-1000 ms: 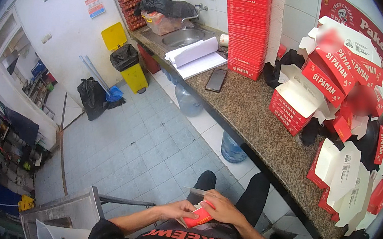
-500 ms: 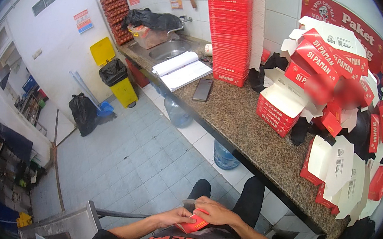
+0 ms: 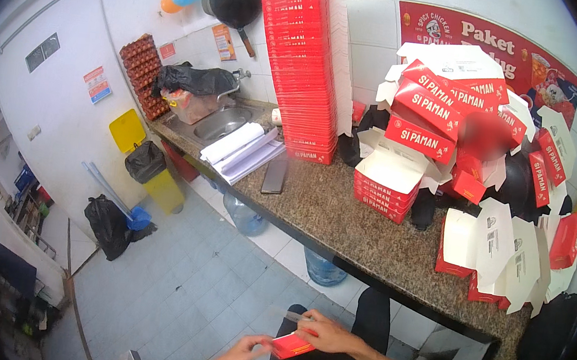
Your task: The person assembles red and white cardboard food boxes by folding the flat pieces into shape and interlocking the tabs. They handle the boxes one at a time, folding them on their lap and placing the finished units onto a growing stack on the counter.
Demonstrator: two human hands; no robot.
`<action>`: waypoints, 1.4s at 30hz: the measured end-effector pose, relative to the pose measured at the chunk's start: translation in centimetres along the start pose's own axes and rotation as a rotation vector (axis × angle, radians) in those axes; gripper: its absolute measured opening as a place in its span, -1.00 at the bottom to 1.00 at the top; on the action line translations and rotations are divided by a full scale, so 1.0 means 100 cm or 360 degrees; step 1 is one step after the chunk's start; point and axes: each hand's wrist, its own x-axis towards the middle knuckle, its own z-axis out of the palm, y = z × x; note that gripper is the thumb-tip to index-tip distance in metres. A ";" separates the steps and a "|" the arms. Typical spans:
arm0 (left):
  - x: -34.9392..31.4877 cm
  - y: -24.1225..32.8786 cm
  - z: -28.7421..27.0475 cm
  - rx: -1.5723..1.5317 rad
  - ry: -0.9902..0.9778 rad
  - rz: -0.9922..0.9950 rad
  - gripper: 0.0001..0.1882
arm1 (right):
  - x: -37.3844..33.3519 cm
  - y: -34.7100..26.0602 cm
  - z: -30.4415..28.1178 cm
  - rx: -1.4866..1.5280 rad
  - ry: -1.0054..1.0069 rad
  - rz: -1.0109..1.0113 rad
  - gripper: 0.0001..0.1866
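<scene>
Low over my lap, I have a red and white cardboard food box (image 3: 293, 346), partly folded. My right hand (image 3: 330, 334) grips its upper right part, fingers curled over the edge. At the box's left end is my left hand (image 3: 247, 353), its fingers closed on the edge and slightly blurred. A pale flap (image 3: 290, 315) sticks out beyond the right fingers, smeared by motion. On the counter, a tall stack of red boxes (image 3: 300, 69) stands nested. Further right, a short stack of open boxes (image 3: 388, 173) sits beside a heap of loose ones (image 3: 429, 110).
A granite counter (image 3: 339, 234) runs across in front of me. It bears an open notebook (image 3: 242, 150), a phone (image 3: 274, 177) and a sink (image 3: 222, 124). More open boxes (image 3: 492, 250) lie at its right end. Water jugs (image 3: 325, 267) stand beneath. A yellow bin (image 3: 164, 191) is on the floor.
The view has tilted up and shifted right. My left hand has slid outward to the box's left end, showing more of its red side. My right hand keeps its grip.
</scene>
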 end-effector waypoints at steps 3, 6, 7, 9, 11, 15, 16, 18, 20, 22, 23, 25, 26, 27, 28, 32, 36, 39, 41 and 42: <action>0.008 0.024 0.032 0.0356 0.0038 -0.0407 -0.60 | -0.006 -0.001 0.012 -0.0264 -0.0076 0.0220 -0.59; 0.006 -0.009 0.043 0.1097 0.0053 0.0055 -0.68 | -0.021 -0.047 0.001 -0.0559 -0.0413 0.0660 -0.43; 0.010 -0.011 0.046 0.1243 -0.0086 -0.0072 -0.70 | -0.023 -0.053 0.001 -0.0566 -0.0419 0.0573 -0.42; 0.020 -0.011 0.055 0.1516 -0.0409 -0.0318 -0.65 | -0.030 -0.059 0.004 -0.0566 -0.0412 0.0435 -0.40; 0.022 -0.021 0.061 0.1505 -0.0401 0.0225 -0.76 | -0.034 -0.028 0.030 -0.0664 -0.0353 0.0330 -0.40; 0.026 0.020 0.068 0.1624 0.0039 0.0384 -0.56 | -0.035 -0.005 0.042 -0.0555 -0.0542 0.0607 -0.45; 0.030 0.033 0.073 0.1521 0.0313 0.0378 -0.48 | -0.035 -0.002 0.040 -0.0507 -0.0374 0.0591 -0.48; 0.029 0.035 0.072 0.1518 0.0664 0.0327 -0.28 | -0.030 0.010 0.042 -0.0241 0.0082 0.0491 -0.60; 0.029 0.024 0.069 0.0982 0.0671 0.0109 -0.32 | -0.024 0.017 0.046 0.0226 0.0375 0.0529 -0.61; 0.030 0.022 0.073 0.0616 0.0738 0.0013 -0.35 | -0.015 0.009 0.045 0.0574 0.0524 0.0394 -0.64; 0.033 0.022 0.074 0.0530 0.0809 0.0018 -0.37 | -0.008 0.007 0.044 0.0584 0.0515 0.0316 -0.67; 0.041 0.030 0.073 0.0504 0.0900 0.0111 -0.39 | 0.000 0.007 0.044 0.0737 0.0599 0.0227 -0.73; 0.046 0.036 0.068 0.0566 0.0928 0.0203 -0.39 | 0.004 0.010 0.046 0.0878 0.0687 0.0207 -0.75; 0.048 0.040 0.063 0.0632 0.0958 0.0286 -0.39 | 0.009 0.002 0.043 0.0920 0.0727 0.0199 -0.78; 0.051 0.033 0.059 0.0766 0.1001 0.0387 -0.36 | 0.013 -0.005 0.042 0.0967 0.0761 0.0186 -0.81; 0.042 0.044 0.052 0.0836 0.0981 0.0222 -0.30 | 0.026 -0.025 0.004 0.0818 0.0721 0.0033 -0.94; 0.037 0.037 0.051 0.0799 0.0945 0.0319 -0.30 | 0.015 -0.017 0.015 0.0957 0.0719 -0.0009 -0.89; 0.042 0.034 0.052 0.0723 0.0914 0.0267 -0.29 | 0.014 -0.021 0.028 0.0766 0.0922 -0.0162 -0.85; 0.044 0.039 0.054 0.0728 0.0921 0.0231 -0.29 | 0.014 -0.022 0.026 0.0192 0.1058 -0.0346 -0.83; 0.042 0.041 0.053 0.0738 0.0927 0.0205 -0.28 | 0.014 -0.020 0.028 0.0102 0.1060 -0.0341 -0.81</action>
